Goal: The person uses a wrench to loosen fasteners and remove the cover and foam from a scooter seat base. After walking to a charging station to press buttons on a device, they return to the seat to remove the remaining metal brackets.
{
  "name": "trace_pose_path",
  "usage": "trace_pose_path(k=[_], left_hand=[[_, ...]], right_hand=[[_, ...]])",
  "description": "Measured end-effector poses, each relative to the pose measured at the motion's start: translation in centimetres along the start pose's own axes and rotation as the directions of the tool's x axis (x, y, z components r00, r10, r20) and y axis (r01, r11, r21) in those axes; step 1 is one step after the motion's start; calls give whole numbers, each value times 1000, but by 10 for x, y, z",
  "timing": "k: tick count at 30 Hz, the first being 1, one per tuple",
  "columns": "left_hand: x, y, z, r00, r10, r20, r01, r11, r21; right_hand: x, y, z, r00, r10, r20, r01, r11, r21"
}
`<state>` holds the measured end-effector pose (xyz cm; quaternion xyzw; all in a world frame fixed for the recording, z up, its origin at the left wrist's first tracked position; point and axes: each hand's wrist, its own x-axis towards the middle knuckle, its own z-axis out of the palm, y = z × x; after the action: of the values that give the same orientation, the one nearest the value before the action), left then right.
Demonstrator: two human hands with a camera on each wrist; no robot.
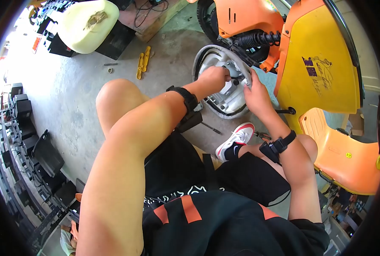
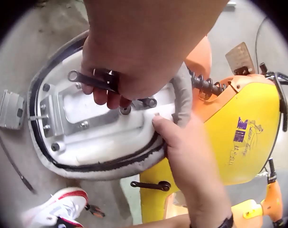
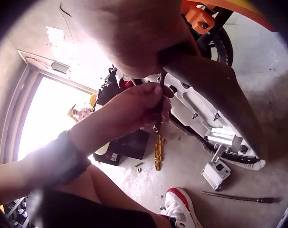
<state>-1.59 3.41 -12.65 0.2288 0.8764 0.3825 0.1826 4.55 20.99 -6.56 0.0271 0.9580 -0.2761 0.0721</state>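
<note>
An upturned vehicle seat (image 2: 87, 156) shows its white underside, with a grey padded rim and several bolts. My left hand (image 1: 213, 80) grips a dark wrench (image 2: 94, 81) across that underside. One ring end of the wrench sticks out past the fingers; the other lies over a fastener near the seat's narrower end. My right hand (image 1: 257, 94) holds the seat by its rim, thumb on the inner side in the left wrist view, the remaining fingers hidden behind. In the right wrist view a silver metal block (image 3: 216, 173) lies beside the seat's wide end.
An orange and yellow scooter body (image 1: 322, 64) stands close on the right, its shock absorber (image 1: 258, 39) beside the seat. Yellow bars (image 1: 144, 63) and a thin rod (image 3: 239, 197) lie on the concrete floor. A pale foam piece (image 1: 87, 25) rests on black boxes.
</note>
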Motion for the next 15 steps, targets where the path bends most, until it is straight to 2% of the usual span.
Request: trace_pose_path(k=[2,4,8,12,13,14,15], left_hand=[[0,-2,-3,999,41,3,-41,999,18],[-1,-3,-4,998,66,4,-65,995,-73],[-5,-8,-4,999,51,-17,-52,999,-13],[-3,-27,6,990,123,-70,-129,989,-78],[-4,-19,-1,984,-95,151,137,946,-294],[-4,-10,-8,883,-250,398,419,802,-426],[-6,-5,-9,868,-208,451,432,764,-479]], right_hand=[[-1,-2,-2,999,27,33,-28,999,39],[-2,-1,-2,999,29,34,-31,999,41],[-7,4,-3,1000,13,21,-13,999,41],[-7,6,0,1000,9,19,-10,999,47],[-7,6,1,1000,6,7,-7,999,41],[-7,6,1,1000,3,-7,-2,999,33],[-7,5,0,1000,6,-6,-6,999,37]])
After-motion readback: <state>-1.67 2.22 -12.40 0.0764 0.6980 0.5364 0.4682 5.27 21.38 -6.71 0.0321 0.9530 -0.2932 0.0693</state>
